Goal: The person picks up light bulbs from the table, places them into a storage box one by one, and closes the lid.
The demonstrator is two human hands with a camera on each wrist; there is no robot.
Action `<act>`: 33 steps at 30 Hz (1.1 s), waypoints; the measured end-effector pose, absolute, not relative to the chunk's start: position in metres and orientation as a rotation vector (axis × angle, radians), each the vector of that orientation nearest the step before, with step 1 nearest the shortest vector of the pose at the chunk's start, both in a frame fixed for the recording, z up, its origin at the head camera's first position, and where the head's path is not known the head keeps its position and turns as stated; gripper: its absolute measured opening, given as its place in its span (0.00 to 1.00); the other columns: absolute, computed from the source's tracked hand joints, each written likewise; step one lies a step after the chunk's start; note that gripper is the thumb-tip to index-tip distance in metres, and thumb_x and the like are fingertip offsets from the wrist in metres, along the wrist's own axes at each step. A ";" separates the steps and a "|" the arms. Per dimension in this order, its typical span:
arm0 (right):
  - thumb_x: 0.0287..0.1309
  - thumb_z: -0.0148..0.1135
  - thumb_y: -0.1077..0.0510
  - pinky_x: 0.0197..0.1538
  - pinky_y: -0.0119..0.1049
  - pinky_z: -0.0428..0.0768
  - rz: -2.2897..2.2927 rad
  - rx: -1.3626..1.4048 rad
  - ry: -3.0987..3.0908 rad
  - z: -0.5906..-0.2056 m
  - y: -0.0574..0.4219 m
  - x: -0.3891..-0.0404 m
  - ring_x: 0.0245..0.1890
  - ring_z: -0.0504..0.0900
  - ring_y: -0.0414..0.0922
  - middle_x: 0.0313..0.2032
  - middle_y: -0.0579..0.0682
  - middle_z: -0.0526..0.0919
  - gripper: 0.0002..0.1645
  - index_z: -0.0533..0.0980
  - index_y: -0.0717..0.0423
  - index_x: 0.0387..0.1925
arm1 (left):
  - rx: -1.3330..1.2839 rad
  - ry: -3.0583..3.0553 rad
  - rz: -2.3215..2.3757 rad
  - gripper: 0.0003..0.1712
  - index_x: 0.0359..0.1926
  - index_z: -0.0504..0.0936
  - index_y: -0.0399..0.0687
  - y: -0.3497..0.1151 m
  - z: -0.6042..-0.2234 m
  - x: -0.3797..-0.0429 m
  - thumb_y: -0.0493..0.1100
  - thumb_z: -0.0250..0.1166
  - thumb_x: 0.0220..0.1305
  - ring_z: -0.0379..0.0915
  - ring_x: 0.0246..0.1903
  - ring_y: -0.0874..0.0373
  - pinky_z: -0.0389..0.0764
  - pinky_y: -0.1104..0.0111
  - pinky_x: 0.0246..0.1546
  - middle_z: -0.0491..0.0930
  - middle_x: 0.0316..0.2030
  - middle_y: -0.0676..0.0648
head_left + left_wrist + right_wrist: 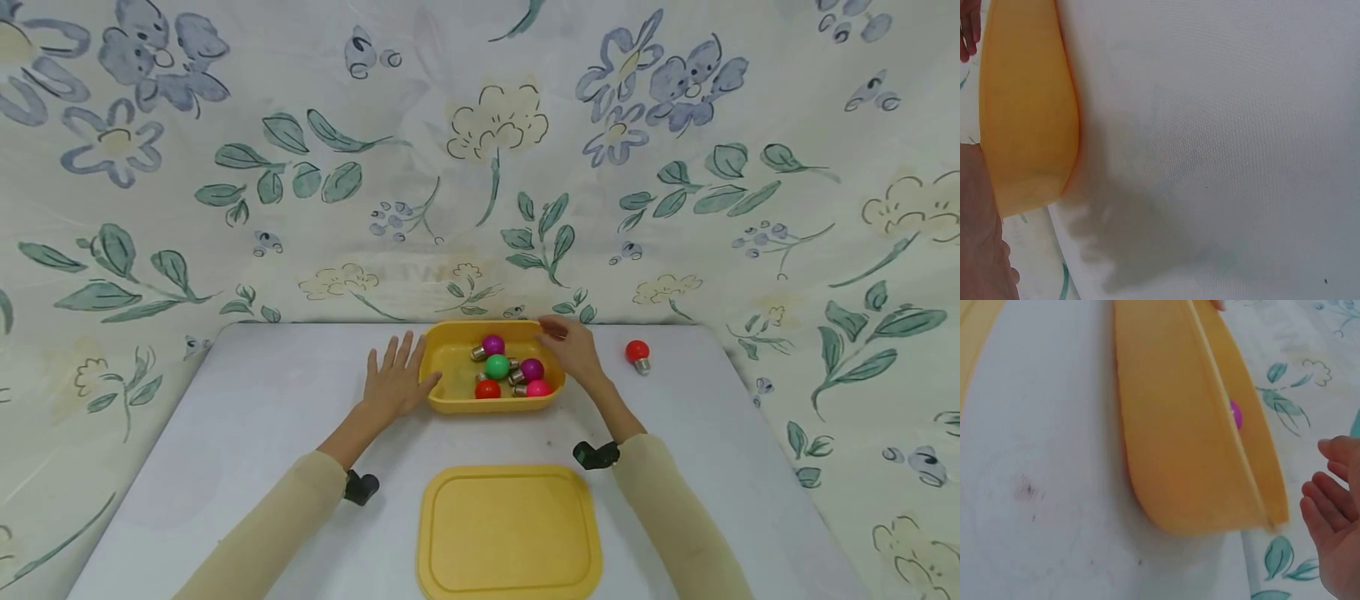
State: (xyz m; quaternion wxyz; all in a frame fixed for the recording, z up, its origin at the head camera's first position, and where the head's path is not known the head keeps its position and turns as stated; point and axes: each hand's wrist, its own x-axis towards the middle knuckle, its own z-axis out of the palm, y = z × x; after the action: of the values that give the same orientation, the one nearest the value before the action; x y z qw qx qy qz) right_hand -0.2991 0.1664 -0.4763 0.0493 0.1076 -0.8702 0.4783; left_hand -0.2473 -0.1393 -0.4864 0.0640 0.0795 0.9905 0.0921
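Observation:
A yellow plastic container [491, 407] stands at the far side of the table. Several small round bulbs with metal screw bases lie inside, among them a green bulb [497, 366], a red bulb [487, 389] and a pink bulb [538, 388]. My left hand [393, 379] is at the container's left end, fingers spread and thumb close to the rim. At the other end is my right hand [573, 346], its fingers loosely bent by the rim. The right wrist view shows that hand [1338, 515] beside the container wall [1172, 425], holding nothing.
Another red bulb [637, 352] lies on the white table [285, 392], right of my right hand. Nearer to me, a flat yellow lid [510, 533] lies between my forearms. A flower-patterned cloth [420, 183] rises behind the table and surrounds it.

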 end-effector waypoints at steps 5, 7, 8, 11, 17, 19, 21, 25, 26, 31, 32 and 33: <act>0.66 0.65 0.60 0.58 0.44 0.78 1.451 0.255 -2.639 -0.481 0.182 -0.296 0.56 0.80 0.54 0.54 0.60 0.82 0.21 0.78 0.63 0.58 | 0.238 2.991 0.276 0.45 0.79 0.42 0.42 -0.140 -0.487 -0.248 0.62 0.45 0.76 0.33 0.75 0.36 0.32 0.39 0.70 0.39 0.78 0.35; 0.66 0.65 0.60 0.57 0.44 0.78 1.444 0.236 -2.633 -0.482 0.189 -0.295 0.56 0.80 0.55 0.54 0.60 0.82 0.22 0.77 0.63 0.58 | 0.239 2.992 0.275 0.45 0.79 0.42 0.41 -0.140 -0.487 -0.248 0.62 0.45 0.76 0.33 0.75 0.36 0.33 0.39 0.70 0.39 0.77 0.35; 0.66 0.65 0.60 0.57 0.44 0.78 1.444 0.229 -2.624 -0.482 0.192 -0.293 0.56 0.80 0.55 0.55 0.60 0.82 0.22 0.77 0.64 0.59 | 0.240 2.992 0.270 0.45 0.79 0.42 0.41 -0.140 -0.487 -0.248 0.62 0.45 0.76 0.33 0.75 0.36 0.33 0.39 0.70 0.39 0.77 0.35; 0.65 0.65 0.62 0.58 0.45 0.78 1.452 0.209 -2.585 -0.482 0.201 -0.291 0.55 0.80 0.56 0.54 0.61 0.82 0.22 0.77 0.65 0.59 | 0.240 2.993 0.263 0.45 0.79 0.42 0.41 -0.140 -0.487 -0.248 0.62 0.45 0.76 0.33 0.75 0.36 0.34 0.39 0.70 0.39 0.77 0.35; 0.64 0.66 0.64 0.58 0.45 0.78 1.460 0.153 -2.526 -0.485 0.221 -0.288 0.54 0.80 0.57 0.53 0.62 0.82 0.20 0.78 0.68 0.56 | 0.241 2.992 0.272 0.45 0.79 0.42 0.42 -0.140 -0.487 -0.248 0.63 0.44 0.76 0.33 0.75 0.36 0.35 0.38 0.70 0.39 0.77 0.35; 0.63 0.66 0.64 0.58 0.46 0.77 1.447 0.134 -2.523 -0.486 0.229 -0.288 0.54 0.80 0.57 0.53 0.63 0.82 0.20 0.78 0.69 0.55 | 0.240 2.990 0.284 0.45 0.79 0.42 0.42 -0.140 -0.487 -0.248 0.63 0.45 0.76 0.32 0.75 0.36 0.34 0.38 0.70 0.39 0.77 0.35; 0.63 0.66 0.64 0.59 0.46 0.77 1.424 0.119 -2.526 -0.488 0.236 -0.287 0.55 0.80 0.58 0.53 0.63 0.82 0.20 0.78 0.70 0.55 | 0.240 2.987 0.293 0.45 0.79 0.42 0.41 -0.140 -0.486 -0.248 0.62 0.45 0.76 0.31 0.75 0.36 0.33 0.38 0.70 0.39 0.77 0.35; 0.63 0.65 0.64 0.60 0.48 0.75 1.368 0.098 -2.518 -0.492 0.251 -0.285 0.55 0.80 0.60 0.53 0.65 0.82 0.20 0.78 0.71 0.54 | 0.240 2.989 0.296 0.45 0.79 0.43 0.41 -0.140 -0.486 -0.247 0.62 0.45 0.76 0.32 0.75 0.36 0.33 0.38 0.70 0.39 0.77 0.35; 0.63 0.65 0.64 0.60 0.50 0.75 1.347 0.097 -2.517 -0.493 0.255 -0.285 0.55 0.80 0.61 0.53 0.65 0.82 0.20 0.78 0.71 0.54 | 0.240 2.991 0.292 0.45 0.79 0.43 0.41 -0.139 -0.486 -0.247 0.62 0.45 0.76 0.32 0.75 0.36 0.33 0.38 0.70 0.39 0.77 0.35; 0.64 0.65 0.63 0.59 0.54 0.76 1.276 0.014 -2.517 -0.500 0.272 -0.286 0.55 0.80 0.62 0.53 0.66 0.81 0.20 0.78 0.71 0.55 | 0.238 2.998 0.276 0.45 0.79 0.43 0.42 -0.140 -0.486 -0.248 0.62 0.45 0.76 0.34 0.75 0.36 0.35 0.38 0.70 0.40 0.77 0.35; 0.64 0.65 0.63 0.59 0.53 0.76 1.276 -0.016 -2.513 -0.502 0.275 -0.286 0.55 0.80 0.61 0.53 0.66 0.81 0.20 0.78 0.71 0.55 | 0.238 2.997 0.274 0.45 0.79 0.43 0.42 -0.139 -0.486 -0.248 0.63 0.45 0.76 0.34 0.75 0.36 0.35 0.38 0.70 0.40 0.77 0.35; 0.64 0.65 0.63 0.59 0.53 0.76 1.283 -0.049 -2.507 -0.503 0.278 -0.286 0.55 0.80 0.61 0.53 0.66 0.82 0.20 0.78 0.70 0.55 | 0.238 2.996 0.273 0.45 0.79 0.43 0.42 -0.139 -0.486 -0.248 0.63 0.45 0.76 0.34 0.75 0.36 0.35 0.38 0.70 0.39 0.77 0.35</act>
State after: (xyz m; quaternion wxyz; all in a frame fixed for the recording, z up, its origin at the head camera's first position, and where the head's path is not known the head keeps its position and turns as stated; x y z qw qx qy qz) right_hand -0.2857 0.2782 -0.5029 0.1616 -0.0172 -0.8785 0.4493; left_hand -0.2477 -0.1394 -0.4859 0.0619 0.0787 0.9909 0.0902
